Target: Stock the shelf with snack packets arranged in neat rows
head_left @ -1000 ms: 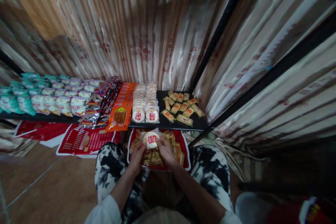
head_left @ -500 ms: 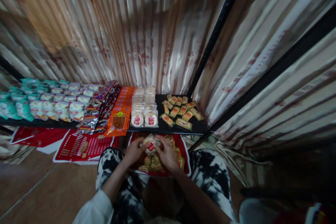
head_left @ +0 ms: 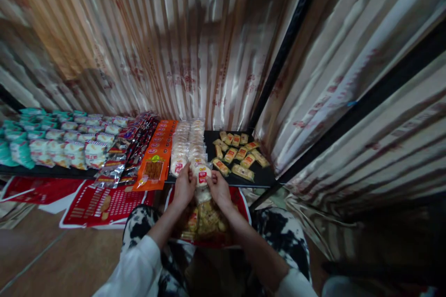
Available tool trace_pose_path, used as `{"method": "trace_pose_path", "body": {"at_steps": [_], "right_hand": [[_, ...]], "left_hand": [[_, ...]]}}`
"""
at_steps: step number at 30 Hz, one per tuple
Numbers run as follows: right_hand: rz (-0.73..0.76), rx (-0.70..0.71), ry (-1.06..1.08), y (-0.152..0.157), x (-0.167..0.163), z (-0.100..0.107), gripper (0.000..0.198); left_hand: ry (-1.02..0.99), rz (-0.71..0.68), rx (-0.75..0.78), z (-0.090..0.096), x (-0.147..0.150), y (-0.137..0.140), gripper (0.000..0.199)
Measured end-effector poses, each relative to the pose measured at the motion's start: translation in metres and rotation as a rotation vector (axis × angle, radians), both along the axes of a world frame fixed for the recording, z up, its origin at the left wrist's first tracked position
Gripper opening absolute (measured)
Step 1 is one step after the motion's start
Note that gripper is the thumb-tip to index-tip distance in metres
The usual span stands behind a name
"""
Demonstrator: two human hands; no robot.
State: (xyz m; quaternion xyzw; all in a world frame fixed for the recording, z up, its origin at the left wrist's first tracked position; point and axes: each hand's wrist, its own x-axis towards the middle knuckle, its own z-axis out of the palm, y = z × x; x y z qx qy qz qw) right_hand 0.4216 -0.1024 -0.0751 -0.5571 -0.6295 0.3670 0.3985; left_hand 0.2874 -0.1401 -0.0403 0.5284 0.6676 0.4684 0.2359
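Observation:
Between my left hand (head_left: 184,187) and my right hand (head_left: 219,188) is a clear packet of round white crackers (head_left: 202,175) with a red label. Fingers of both hands pinch its sides, at the front of the right-hand row of similar packets. The left row of white cracker packets (head_left: 179,165) stands just beyond my left fingers. Below my hands, between my knees, sits a red bag or box (head_left: 245,202) with yellowish wrapped snacks (head_left: 209,218) in it. Its far side is partly hidden by my hands.
Along the black shelf (head_left: 258,178) lie small yellow snack packs (head_left: 243,172), an orange packet (head_left: 155,160), dark red packets (head_left: 134,148), white packets (head_left: 95,153) and teal packets (head_left: 22,151). Red printed packaging (head_left: 104,204) lies beneath. Black posts (head_left: 289,41) and a curtain (head_left: 209,55) stand behind.
Both hands have moved up and forward with the white cracker packet, from over the red container to the shelf's front edge. The view has shifted slightly.

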Motion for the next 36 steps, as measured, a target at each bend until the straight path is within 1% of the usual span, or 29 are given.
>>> {"method": "trace_pose_path", "body": {"at_steps": [3,5,7,11,15,18,21,25,29,31,33,36], "right_hand": [[0.003,0.040,-0.205,0.006,-0.002,0.005,0.021],[-0.003,0.094,-0.368,0.008,-0.002,0.008,0.019],[-0.002,0.115,-0.485,0.009,-0.003,0.011,0.018],[0.012,0.062,-0.573,0.014,-0.006,0.012,0.018],[0.014,0.049,-0.610,0.019,-0.010,0.009,0.019],[-0.024,0.037,-0.617,0.020,-0.013,0.008,0.020],[-0.046,0.035,-0.614,0.020,-0.016,0.009,0.021],[-0.047,0.040,-0.609,0.021,-0.018,0.011,0.022],[-0.043,0.036,-0.571,0.024,-0.020,0.011,0.023],[-0.050,0.045,-0.516,0.023,-0.020,0.010,0.025],[-0.067,0.081,-0.406,0.018,-0.018,0.008,0.031],[-0.082,0.167,-0.204,0.000,-0.009,-0.003,0.036]], "left_hand": [[0.095,0.015,0.045,-0.009,0.002,0.007,0.053],[0.151,0.021,0.062,-0.013,0.002,0.009,0.050],[0.197,0.009,0.075,-0.016,0.002,0.010,0.048],[0.270,0.008,0.128,-0.028,0.005,0.007,0.044],[0.381,0.010,0.159,-0.041,0.008,0.005,0.037],[0.454,-0.018,0.159,-0.043,0.007,0.006,0.033],[0.491,-0.014,0.176,-0.041,0.006,0.007,0.033],[0.510,-0.001,0.193,-0.037,0.006,0.010,0.033],[0.503,-0.003,0.177,-0.035,0.006,0.013,0.031],[0.502,-0.014,0.170,-0.032,0.005,0.011,0.032],[0.503,-0.024,0.176,-0.031,0.005,0.004,0.036],[0.476,-0.033,0.174,-0.038,0.006,-0.015,0.038]]}}
